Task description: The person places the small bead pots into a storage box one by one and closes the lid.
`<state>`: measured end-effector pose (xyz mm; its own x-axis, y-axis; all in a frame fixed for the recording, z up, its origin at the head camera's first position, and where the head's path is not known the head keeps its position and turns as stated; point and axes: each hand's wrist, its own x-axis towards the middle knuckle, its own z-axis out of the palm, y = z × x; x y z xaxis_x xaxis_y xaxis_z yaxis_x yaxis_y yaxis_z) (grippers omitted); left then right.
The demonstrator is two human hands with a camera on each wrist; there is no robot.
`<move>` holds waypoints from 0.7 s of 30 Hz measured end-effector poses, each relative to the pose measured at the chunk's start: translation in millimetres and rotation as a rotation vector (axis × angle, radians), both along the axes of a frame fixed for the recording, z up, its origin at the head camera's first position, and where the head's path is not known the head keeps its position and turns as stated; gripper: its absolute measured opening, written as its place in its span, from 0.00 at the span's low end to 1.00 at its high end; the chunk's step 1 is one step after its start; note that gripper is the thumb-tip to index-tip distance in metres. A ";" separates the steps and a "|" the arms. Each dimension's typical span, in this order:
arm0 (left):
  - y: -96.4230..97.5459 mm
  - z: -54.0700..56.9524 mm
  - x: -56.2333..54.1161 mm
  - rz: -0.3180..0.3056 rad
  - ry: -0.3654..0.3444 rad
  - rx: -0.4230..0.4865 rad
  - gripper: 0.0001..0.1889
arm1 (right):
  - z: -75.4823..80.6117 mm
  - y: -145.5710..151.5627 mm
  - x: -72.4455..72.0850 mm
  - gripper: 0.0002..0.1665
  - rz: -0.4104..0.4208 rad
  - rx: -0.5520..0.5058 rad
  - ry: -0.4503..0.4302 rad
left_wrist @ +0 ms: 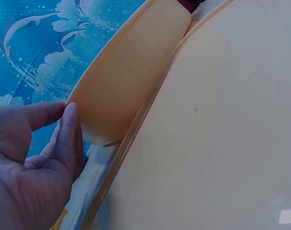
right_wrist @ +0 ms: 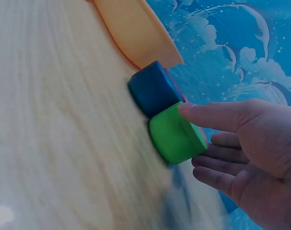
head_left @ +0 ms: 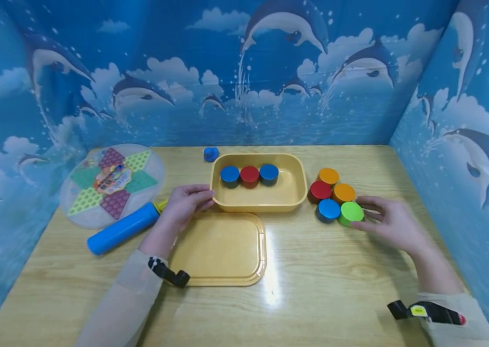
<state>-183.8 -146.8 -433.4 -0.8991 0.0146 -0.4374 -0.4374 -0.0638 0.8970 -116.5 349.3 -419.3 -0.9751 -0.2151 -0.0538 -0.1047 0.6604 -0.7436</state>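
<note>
At the left end of a tan plastic box [head_left: 261, 206], my left hand [head_left: 185, 205] pinches the rim between thumb and fingers. Inside the box stand a row of blue [head_left: 230, 175], red [head_left: 250, 176] and blue [head_left: 269, 174] round blocks. To its right, my right hand [head_left: 389, 224] spans a green round block [head_left: 351, 213], thumb on one side and fingers on the other; in the right wrist view its thumb tip lies on the green block [right_wrist: 174, 136]. Beside it are a blue block [head_left: 328, 210], a red block [head_left: 319, 192] and orange blocks [head_left: 343, 193].
A tan lid [head_left: 220, 248] lies flat in front of the box. A round star-patterned game board [head_left: 112, 185] and a blue cylinder with a yellow end [head_left: 125, 229] are at the left. Behind the box sits a small blue object [head_left: 211, 154]. Dolphin-printed curtains [head_left: 244, 111] border the table.
</note>
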 end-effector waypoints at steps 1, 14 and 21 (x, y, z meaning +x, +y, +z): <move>-0.3 0.2 0.1 0.001 -0.002 -0.001 0.21 | -1.7 -0.7 0.9 0.45 -0.006 0.005 -0.011; -0.4 1.5 1.4 0.021 0.019 0.045 0.20 | -17.0 -9.7 2.7 0.44 -0.082 0.025 0.049; 1.3 1.6 1.5 0.026 0.015 0.035 0.20 | -17.4 -7.8 4.7 0.42 -0.102 0.042 0.052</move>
